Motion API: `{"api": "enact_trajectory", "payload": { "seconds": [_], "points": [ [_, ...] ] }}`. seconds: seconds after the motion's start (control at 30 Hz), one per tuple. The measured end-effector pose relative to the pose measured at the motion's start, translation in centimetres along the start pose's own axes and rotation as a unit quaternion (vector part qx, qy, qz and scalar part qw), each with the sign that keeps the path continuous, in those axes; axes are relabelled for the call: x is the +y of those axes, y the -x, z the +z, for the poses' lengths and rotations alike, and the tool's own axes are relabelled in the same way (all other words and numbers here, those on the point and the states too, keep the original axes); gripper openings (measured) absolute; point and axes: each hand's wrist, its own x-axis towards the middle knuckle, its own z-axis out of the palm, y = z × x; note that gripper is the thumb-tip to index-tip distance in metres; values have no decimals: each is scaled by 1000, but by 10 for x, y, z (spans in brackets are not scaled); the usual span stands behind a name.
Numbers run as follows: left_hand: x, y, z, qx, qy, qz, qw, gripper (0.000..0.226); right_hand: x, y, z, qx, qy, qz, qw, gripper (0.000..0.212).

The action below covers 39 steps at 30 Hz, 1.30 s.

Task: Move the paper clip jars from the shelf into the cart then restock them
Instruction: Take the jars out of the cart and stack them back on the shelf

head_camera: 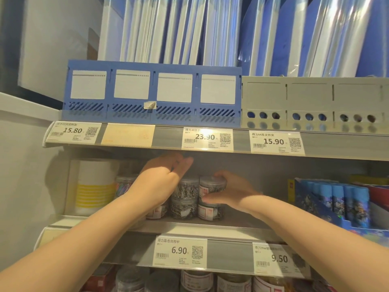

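- The right hand [233, 191], at centre right of the frame, is gripping a clear round plastic jar of silver paper clips [211, 186], with fingers curling over its lid and the thumb pressing in beneath it.
- That jar is sitting on the upper tier of a two-high stack, at its right end, touching the lower jar under it.
- The left hand [164, 178], just left of centre, is reaching in above the stack with fingers nearly straight and spread a little, holding nothing that shows.
- The other clear jars of silver clips [185, 199] are standing on the grey metal shelf [189, 226] between the two wrists.
- A clear jar of coloured clips [123, 187] is peeking out left of the left wrist, beside a white pack with yellow stripes [94, 186].
- A blue printed display box of tubes [336, 199] is filling the right edge of the same shelf.
- A white price label reading 6.90 [180, 252] is hanging on the shelf's front rail.
- A blue slotted plastic file rack [153, 91] is standing on the shelf above.
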Motion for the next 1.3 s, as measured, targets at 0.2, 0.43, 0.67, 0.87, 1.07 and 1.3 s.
{"api": "enact_trajectory", "payload": {
  "seconds": [0.2, 0.43, 0.67, 0.87, 1.07, 1.3],
  "points": [
    [-9, 1, -4, 2, -12, 4, 1000, 36, 3, -2, 2, -8, -5, 1, 1000, 70],
    [-15, -5, -3, -30, -98, 0, 995, 20, 2, 1, 3, -1, 9, -3, 1000, 70],
    [-24, 6, 6, -24, -143, 91, 985, 5, 1, 4, 2, -3, 15, -8, 1000, 69],
    [-22, 3, 15, -216, -197, 99, 951, 14, 3, 2, 4, 0, 16, -14, 1000, 68],
    [-19, -4, 17, -238, -228, 89, 940, 18, 5, 1, 5, -4, 4, -13, 1000, 68],
    [-21, -5, 19, -246, -227, 73, 940, 18, 6, 1, 5, -5, -3, -11, 1000, 69]
  ]
}}
